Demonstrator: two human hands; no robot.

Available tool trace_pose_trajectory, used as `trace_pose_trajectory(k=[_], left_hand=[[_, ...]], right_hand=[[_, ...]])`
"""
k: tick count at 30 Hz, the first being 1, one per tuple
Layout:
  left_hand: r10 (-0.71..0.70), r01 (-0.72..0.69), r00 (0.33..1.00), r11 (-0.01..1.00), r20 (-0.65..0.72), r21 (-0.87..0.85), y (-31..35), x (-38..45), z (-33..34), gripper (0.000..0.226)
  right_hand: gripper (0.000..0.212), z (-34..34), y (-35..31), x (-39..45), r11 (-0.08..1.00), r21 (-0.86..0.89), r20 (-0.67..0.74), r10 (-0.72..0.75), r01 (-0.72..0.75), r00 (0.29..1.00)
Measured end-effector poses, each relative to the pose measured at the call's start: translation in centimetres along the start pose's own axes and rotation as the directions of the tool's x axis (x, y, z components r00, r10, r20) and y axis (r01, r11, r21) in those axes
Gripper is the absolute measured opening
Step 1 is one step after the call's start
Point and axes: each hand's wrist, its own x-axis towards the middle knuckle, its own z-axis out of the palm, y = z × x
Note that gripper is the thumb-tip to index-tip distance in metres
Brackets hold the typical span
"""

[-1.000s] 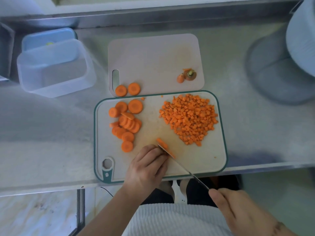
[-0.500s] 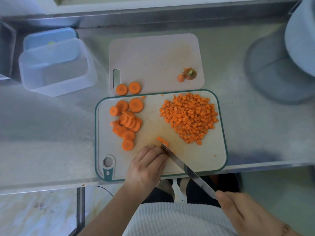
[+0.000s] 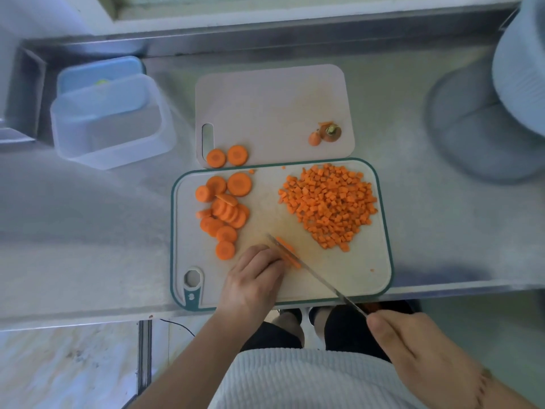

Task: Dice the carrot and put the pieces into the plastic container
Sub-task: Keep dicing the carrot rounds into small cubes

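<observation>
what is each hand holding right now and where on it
The right hand grips the knife by its handle, which is hidden inside the fist. The left hand holds down the carrot slice being cut, fingertips curled on its left part.

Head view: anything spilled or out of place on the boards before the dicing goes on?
Minor only. Two carrot rounds lie on the plain board, apart from the slice pile on the green-rimmed board. A few stray bits sit away from the diced heap. The plastic container looks empty.
</observation>
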Motion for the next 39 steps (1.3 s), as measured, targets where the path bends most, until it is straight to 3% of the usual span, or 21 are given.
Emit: trace_pose_trajectory(k=[4,7,9,12,13,15,18,21,24,26,27,29,31,33,36,39], left_hand=[[0.049,-0.048,0.999,0.993,0.005,-0.108,-0.9,0.0,-1.3,0.009],[-0.088,0.063,0.989,0.979,-0.123,-0.194,-0.9,1.5,-3.1,0.009],[-0.13,0.104,0.984,0.974,-0.124,-0.201,-0.5,3.5,-4.1,0.011],[-0.08,0.13,0.975,0.962,0.208,-0.24,0.2,6.1,-4.9,0.017],[-0.052,0.123,0.943,0.972,0.327,-0.201,0.3,6.5,-5.0,0.019],[-0.025,0.062,0.9,0.995,0.435,-0.073,0.5,6.5,-4.8,0.024],[-0.141,0.112,0.89,0.989,0.434,0.092,1.0,5.8,-4.6,0.035],[-0.26,0.187,0.879,0.959,0.4,0.211,1.4,5.5,-4.6,0.037],[-0.282,0.185,0.856,0.949,0.432,0.254,1.9,5.5,-4.7,0.028],[-0.315,0.197,0.812,0.941,0.492,0.276,2.2,5.7,-5.0,0.023],[-0.34,0.203,0.766,0.933,0.546,0.296,2.4,5.9,-5.2,0.022],[-0.38,0.242,0.706,0.922,0.598,0.301,2.6,6.5,-5.4,0.018],[-0.419,0.292,0.657,0.908,0.627,0.301,2.6,7.5,-5.0,0.015],[-0.414,0.238,0.615,0.909,0.671,0.343,2.3,8.4,-4.4,0.016],[-0.357,0.157,0.598,0.93,0.718,0.332,1.5,9.1,-4.0,0.02],[-0.28,0.139,0.596,0.959,0.753,0.247,1.2,9.3,-4.5,0.021]], right_hand=[[0.093,-1.7,0.7,-0.9,0.913,-0.408,-0.04,-0.043,0.024,0.998],[0.106,-2.6,1.4,-0.6,0.797,-0.604,-0.038,-0.002,-0.021,0.999],[0.114,-2.7,1.7,-0.2,0.746,-0.665,-0.026,0.016,-0.029,1.0],[0.116,-2.7,1.6,0.2,0.728,-0.685,-0.041,-0.017,-0.016,0.999],[0.115,-2.6,1.7,0.3,0.731,-0.683,-0.046,-0.046,0.002,0.998],[0.1,-2.1,1.6,0.5,0.753,-0.656,-0.058,-0.118,0.052,0.991],[0.069,-0.9,1.7,1.1,0.784,-0.616,-0.073,-0.152,0.076,0.986],[0.066,-0.2,1.7,1.6,0.753,-0.64,-0.143,-0.311,0.152,0.94],[0.06,0.1,1.3,1.9,0.754,-0.636,-0.128,-0.313,0.164,0.941],[0.065,0.0,1.3,1.8,0.767,-0.62,-0.092,-0.282,0.167,0.955],[0.074,0.1,1.6,1.6,0.736,-0.64,-0.079,-0.347,0.219,0.934],[0.092,-0.2,1.7,1.4,0.739,-0.64,-0.011,-0.284,0.211,0.959],[0.095,-0.4,1.8,1.4,0.73,-0.653,0.032,-0.239,0.202,0.97],[0.091,-0.4,2.0,1.4,0.73,-0.657,0.034,-0.221,0.189,0.975],[0.081,-0.2,2.2,1.4,0.767,-0.622,0.024,-0.188,0.162,0.982],[0.091,-0.1,1.9,1.3,0.757,-0.634,0.002,-0.202,0.158,0.979]])
